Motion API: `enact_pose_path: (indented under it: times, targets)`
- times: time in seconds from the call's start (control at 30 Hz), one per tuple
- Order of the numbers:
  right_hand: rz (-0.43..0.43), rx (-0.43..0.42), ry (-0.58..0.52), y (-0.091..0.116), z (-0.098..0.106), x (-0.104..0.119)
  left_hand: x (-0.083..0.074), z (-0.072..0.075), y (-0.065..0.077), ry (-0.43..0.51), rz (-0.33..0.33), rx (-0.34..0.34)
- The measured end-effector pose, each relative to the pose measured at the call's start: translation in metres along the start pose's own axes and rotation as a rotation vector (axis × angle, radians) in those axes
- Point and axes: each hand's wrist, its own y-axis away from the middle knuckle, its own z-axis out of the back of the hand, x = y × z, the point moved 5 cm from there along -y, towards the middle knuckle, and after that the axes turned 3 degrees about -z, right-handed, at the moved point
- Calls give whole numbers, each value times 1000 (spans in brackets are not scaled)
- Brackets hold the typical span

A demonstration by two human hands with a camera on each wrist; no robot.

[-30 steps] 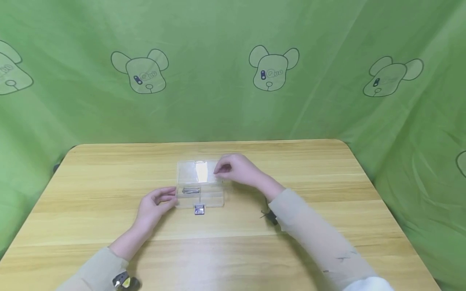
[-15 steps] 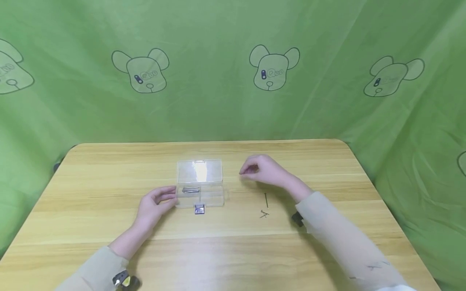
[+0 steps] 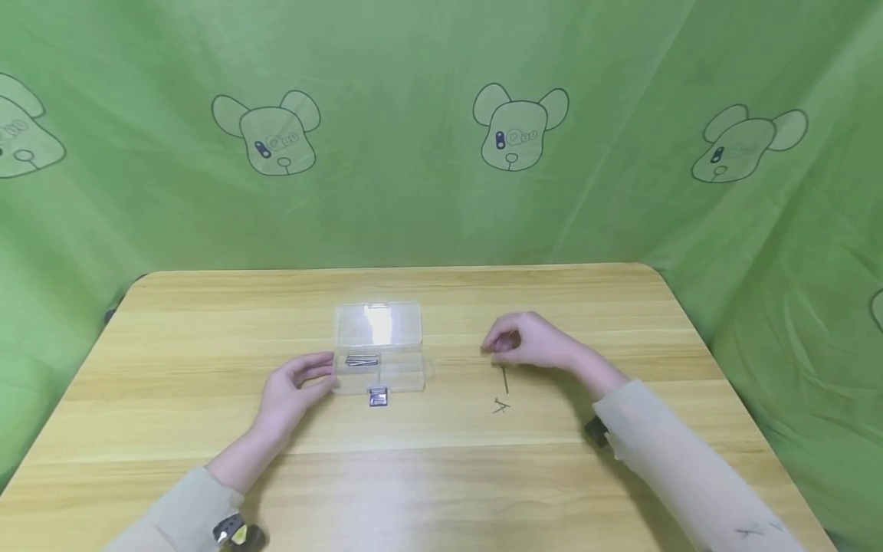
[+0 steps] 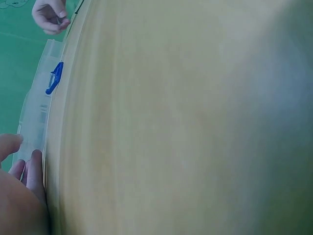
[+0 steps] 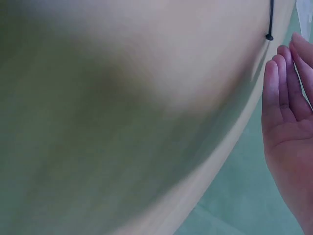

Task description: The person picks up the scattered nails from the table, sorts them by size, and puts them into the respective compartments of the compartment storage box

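Observation:
A clear plastic storage box (image 3: 402, 373) stands with its lid (image 3: 352, 326) raised at the back and its blue clasp (image 3: 378, 396) at the front. Several metal fasteners (image 3: 362, 360) lie in its left compartment. My left hand (image 3: 290, 395) grips the box's left end between thumb and fingers, also seen in the left wrist view. My right hand (image 3: 534, 340) hovers right of the box, fingers bent and slightly apart, with no held object visible. Just below its fingertips lies a long dark nail or screw (image 3: 506, 381); its head (image 5: 269, 37) faces the hand.
Short fasteners (image 3: 501, 406) lie crossed in front of the long one. The wooden table (image 3: 441, 491) has a far edge close to a green cloth backdrop (image 3: 400, 215) printed with bear heads.
My right hand has moved right from beside the lid and come down near the long fastener, exposing the loose pieces on the table. My left hand and the box have stayed put.

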Motion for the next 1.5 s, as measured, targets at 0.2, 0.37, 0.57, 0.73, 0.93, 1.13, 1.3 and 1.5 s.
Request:
enact_pose_path:
  times: [0.2, 0.37, 0.57, 0.73, 0.93, 1.13, 1.3, 1.5]
  targets:
    - [16, 28, -16, 10, -3, -7, 0, 0, 0, 10, 5, -4]
    - [24, 38, -9, 15, -5, -9, -2, 0, 1, 10, -1, -8]
    - [31, 51, 21, 19, -7, -8, 0, 0, 0, 4, -1, -3]
    - [54, 56, 38, 21, -9, -10, 0, -1, 0, 9, -9, -6]
    - [94, 47, 83, 20, -9, -10, -1, -1, 1, -6, -6, -13]
    - [111, 34, 112, 20, -9, -8, -1, -1, 2, -6, -1, -15]
    - [117, 23, 126, 21, -9, -6, -1, -1, 2, -9, 5, -18]
    - [126, 14, 145, 22, -9, -6, -1, -1, 2, 0, 8, -19]
